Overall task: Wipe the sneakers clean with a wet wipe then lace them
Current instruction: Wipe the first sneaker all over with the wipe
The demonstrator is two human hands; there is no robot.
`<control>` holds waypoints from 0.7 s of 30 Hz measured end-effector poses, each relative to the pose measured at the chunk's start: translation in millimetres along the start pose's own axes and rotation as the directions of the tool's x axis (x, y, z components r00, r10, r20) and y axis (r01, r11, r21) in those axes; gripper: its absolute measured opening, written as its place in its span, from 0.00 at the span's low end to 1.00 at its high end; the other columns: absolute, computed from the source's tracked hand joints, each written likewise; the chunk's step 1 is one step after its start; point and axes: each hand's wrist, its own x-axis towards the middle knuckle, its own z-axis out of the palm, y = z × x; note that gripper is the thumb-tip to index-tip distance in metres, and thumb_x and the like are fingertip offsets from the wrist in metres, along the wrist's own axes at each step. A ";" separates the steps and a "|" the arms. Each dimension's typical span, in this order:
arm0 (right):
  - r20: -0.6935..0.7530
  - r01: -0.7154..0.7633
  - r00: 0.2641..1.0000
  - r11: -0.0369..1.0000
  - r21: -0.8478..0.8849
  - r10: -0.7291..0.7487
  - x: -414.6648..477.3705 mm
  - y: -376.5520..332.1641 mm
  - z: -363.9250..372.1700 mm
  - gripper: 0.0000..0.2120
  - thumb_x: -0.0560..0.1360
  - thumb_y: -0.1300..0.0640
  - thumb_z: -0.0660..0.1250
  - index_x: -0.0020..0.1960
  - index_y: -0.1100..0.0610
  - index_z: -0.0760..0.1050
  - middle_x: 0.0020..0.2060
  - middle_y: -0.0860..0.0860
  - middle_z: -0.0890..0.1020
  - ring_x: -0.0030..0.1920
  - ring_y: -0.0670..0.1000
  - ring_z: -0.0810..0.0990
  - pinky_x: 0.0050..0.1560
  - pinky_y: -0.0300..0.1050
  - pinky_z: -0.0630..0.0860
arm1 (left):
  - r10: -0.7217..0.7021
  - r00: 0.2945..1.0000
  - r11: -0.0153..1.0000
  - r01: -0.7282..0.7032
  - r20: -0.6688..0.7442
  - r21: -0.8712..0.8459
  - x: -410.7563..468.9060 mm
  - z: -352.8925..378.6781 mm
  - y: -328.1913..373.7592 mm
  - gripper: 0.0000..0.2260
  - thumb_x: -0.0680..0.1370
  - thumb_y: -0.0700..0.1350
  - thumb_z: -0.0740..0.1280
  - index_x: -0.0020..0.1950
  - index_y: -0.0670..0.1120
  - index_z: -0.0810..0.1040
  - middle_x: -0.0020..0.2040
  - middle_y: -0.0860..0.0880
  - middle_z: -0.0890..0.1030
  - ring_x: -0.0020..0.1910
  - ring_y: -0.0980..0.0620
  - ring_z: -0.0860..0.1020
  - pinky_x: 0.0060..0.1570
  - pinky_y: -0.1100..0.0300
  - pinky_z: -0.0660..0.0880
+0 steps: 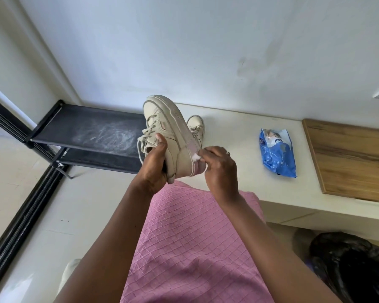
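My left hand (154, 165) grips a cream sneaker (169, 130) by its heel and collar, toe pointing up and away, laces hanging loose on its left side. My right hand (220, 169) pinches a small white wet wipe (196, 157) against the sole edge near the heel. The second cream sneaker (196, 127) stands on the white counter (239, 149) behind the held one, mostly hidden by it. A blue pack of wet wipes (277, 153) lies on the counter to the right.
A black shoe rack (92, 132) with a dusty top shelf stands at the left of the counter. A wooden board (350, 158) lies at the counter's right end. A black bag (350, 265) sits on the floor at lower right. My pink garment fills the foreground.
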 end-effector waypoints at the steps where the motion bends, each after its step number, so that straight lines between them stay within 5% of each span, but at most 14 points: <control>1: -0.004 0.000 1.000 1.000 -0.001 0.000 -8.5 -0.7 1.1 0.18 0.60 0.79 0.66 0.42 0.62 0.82 0.36 0.54 0.81 0.37 0.55 0.79 0.32 0.41 0.74 | 0.008 1.000 0.998 -0.009 -0.015 -0.058 1.4 -1.0 0.9 0.28 0.79 0.63 0.47 0.52 0.47 0.80 0.51 0.40 0.83 0.44 0.37 0.75 0.38 0.49 0.72; 3: -0.002 0.009 1.000 1.000 0.012 -0.009 -24.1 -4.6 4.1 0.21 0.57 0.81 0.67 0.42 0.61 0.81 0.37 0.53 0.81 0.38 0.53 0.78 0.34 0.41 0.74 | 0.002 0.998 0.983 -0.013 -0.059 -0.183 1.7 -0.8 5.6 0.26 0.80 0.62 0.47 0.57 0.46 0.77 0.51 0.44 0.84 0.53 0.41 0.79 0.52 0.43 0.73; 8: -0.185 0.039 0.982 0.999 0.024 -0.034 -31.7 -11.1 12.8 0.14 0.63 0.78 0.68 0.43 0.64 0.81 0.39 0.56 0.81 0.42 0.52 0.78 0.41 0.43 0.77 | 0.006 0.999 0.938 -0.019 -0.037 -0.345 -0.2 3.0 17.4 0.27 0.80 0.61 0.48 0.65 0.43 0.71 0.57 0.43 0.81 0.56 0.46 0.80 0.47 0.49 0.80; 13: -0.314 -0.041 0.948 0.998 0.056 0.056 -16.7 -19.8 15.1 0.11 0.66 0.76 0.69 0.45 0.65 0.81 0.41 0.58 0.81 0.44 0.52 0.76 0.46 0.38 0.73 | 0.008 1.000 0.904 0.003 0.022 -0.427 -0.3 4.3 29.0 0.31 0.79 0.63 0.49 0.70 0.41 0.66 0.63 0.40 0.77 0.61 0.42 0.77 0.55 0.42 0.76; 17: -0.357 -0.027 0.932 0.994 0.110 0.065 -7.5 -30.4 6.0 0.08 0.69 0.71 0.66 0.45 0.64 0.81 0.45 0.48 0.73 0.43 0.48 0.74 0.50 0.27 0.67 | 0.004 0.999 0.910 0.017 0.050 -0.413 -3.8 5.8 27.4 0.31 0.79 0.63 0.48 0.69 0.40 0.68 0.61 0.39 0.78 0.59 0.42 0.78 0.49 0.43 0.78; 21: -0.320 -0.019 0.947 1.000 0.023 0.025 1.7 -32.5 4.6 0.10 0.68 0.72 0.66 0.46 0.62 0.80 0.44 0.49 0.74 0.43 0.50 0.74 0.44 0.37 0.72 | 0.017 0.999 0.903 0.001 0.038 -0.431 -4.6 5.3 29.0 0.31 0.79 0.63 0.48 0.67 0.40 0.69 0.61 0.39 0.78 0.59 0.40 0.78 0.53 0.39 0.76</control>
